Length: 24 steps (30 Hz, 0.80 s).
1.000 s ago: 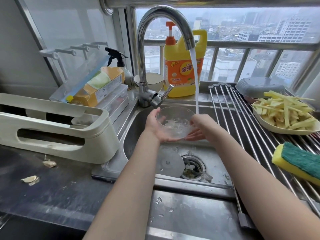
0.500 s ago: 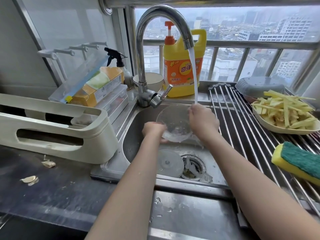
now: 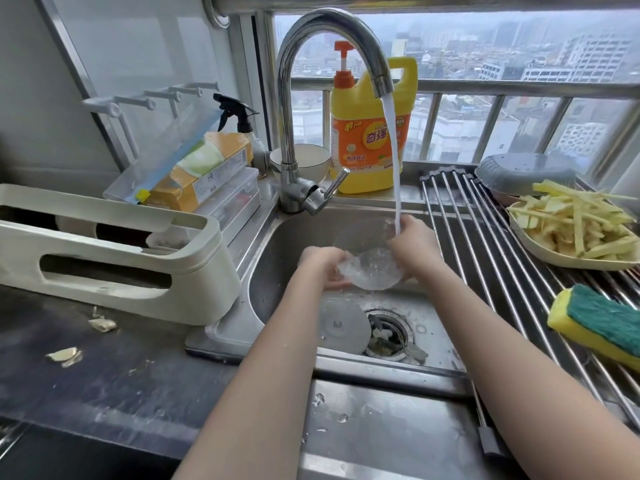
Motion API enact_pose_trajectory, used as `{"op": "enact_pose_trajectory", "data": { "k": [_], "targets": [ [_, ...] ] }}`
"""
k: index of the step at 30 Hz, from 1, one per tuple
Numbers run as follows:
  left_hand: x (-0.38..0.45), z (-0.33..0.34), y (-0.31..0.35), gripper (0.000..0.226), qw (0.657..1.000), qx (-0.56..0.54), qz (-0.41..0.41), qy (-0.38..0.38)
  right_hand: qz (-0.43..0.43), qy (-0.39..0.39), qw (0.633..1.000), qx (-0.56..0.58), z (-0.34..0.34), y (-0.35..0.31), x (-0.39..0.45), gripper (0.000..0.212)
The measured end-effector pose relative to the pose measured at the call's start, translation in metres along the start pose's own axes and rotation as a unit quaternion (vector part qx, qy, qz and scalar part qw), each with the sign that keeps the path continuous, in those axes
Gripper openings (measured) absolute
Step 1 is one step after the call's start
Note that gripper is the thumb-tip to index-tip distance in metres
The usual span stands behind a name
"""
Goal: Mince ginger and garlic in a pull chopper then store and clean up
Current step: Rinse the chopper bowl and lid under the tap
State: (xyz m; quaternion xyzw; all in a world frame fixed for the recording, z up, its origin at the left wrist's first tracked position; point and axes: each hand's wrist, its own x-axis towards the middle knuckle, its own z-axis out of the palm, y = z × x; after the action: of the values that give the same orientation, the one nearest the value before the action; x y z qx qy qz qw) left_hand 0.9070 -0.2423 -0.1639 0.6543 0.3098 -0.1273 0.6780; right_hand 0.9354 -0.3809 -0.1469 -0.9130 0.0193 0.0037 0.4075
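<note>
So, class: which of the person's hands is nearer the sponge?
Right. The right hand holds the clear bowl on the side towards the sponge; the left hand grips its far side.

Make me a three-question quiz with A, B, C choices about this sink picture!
1. Where is the sponge?
A. on the metal drying rack
B. inside the sink
C. on the windowsill

2. What colour is the dish soap bottle?
A. blue
B. yellow
C. white

3. What is the faucet doing?
A. turned off
B. dripping slowly
C. running a steady stream

Answers: 1 A, the sponge lies on the rack's rods at right. 2 B, its body is yellow with an orange pump. 3 C, water pours onto the clear chopper bowl held by the left hand and right hand.
</note>
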Motion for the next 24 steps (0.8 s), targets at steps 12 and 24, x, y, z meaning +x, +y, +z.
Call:
{"op": "enact_pose_trajectory", "data": {
  "k": [12,24],
  "targets": [
    [0.013,-0.01,0.004,0.039,0.975,-0.216,0.009,-0.051,0.021,0.009,0.992,0.125,-0.002,-0.01,-0.006,0.068],
    [0.006,-0.008,0.002,0.076,0.97,-0.209,-0.077,-0.099,0.006,0.037,0.992,0.119,-0.01,-0.011,-0.01,0.058]
  ]
}}
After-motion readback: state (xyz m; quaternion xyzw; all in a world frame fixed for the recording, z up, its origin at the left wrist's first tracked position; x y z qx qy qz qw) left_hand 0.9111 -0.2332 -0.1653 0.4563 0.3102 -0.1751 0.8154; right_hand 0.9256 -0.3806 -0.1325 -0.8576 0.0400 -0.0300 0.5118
